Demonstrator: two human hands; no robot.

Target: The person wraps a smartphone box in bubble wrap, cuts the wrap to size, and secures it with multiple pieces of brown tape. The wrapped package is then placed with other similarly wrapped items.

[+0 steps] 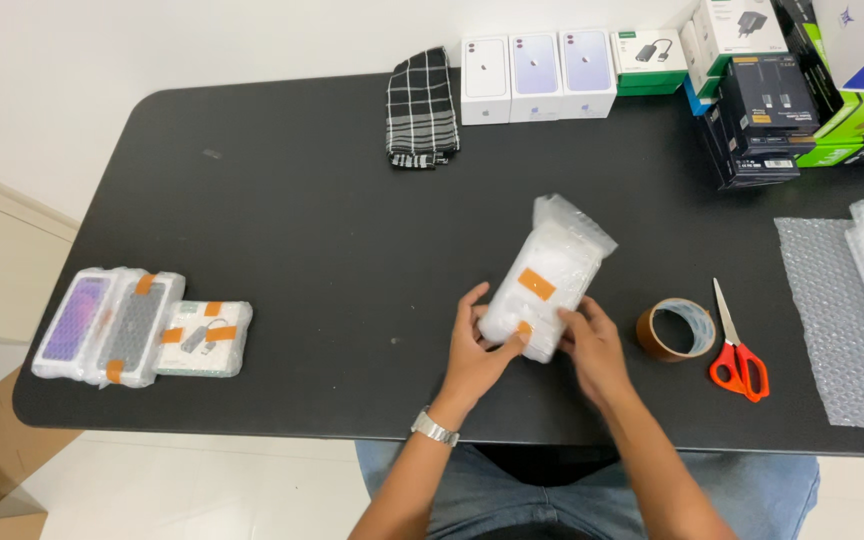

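A box wrapped in bubble wrap lies on the black table, sealed with strips of orange-brown tape. My left hand grips its near left end, thumb pressing on a tape strip. From the other side, my right hand holds the near right end. A metal watch sits on my left wrist.
A brown tape roll and orange-handled scissors lie to the right, bubble-wrap sheets beyond them. Three wrapped parcels rest at the left. Boxed phones, stacked accessory boxes and a checked cloth line the far edge.
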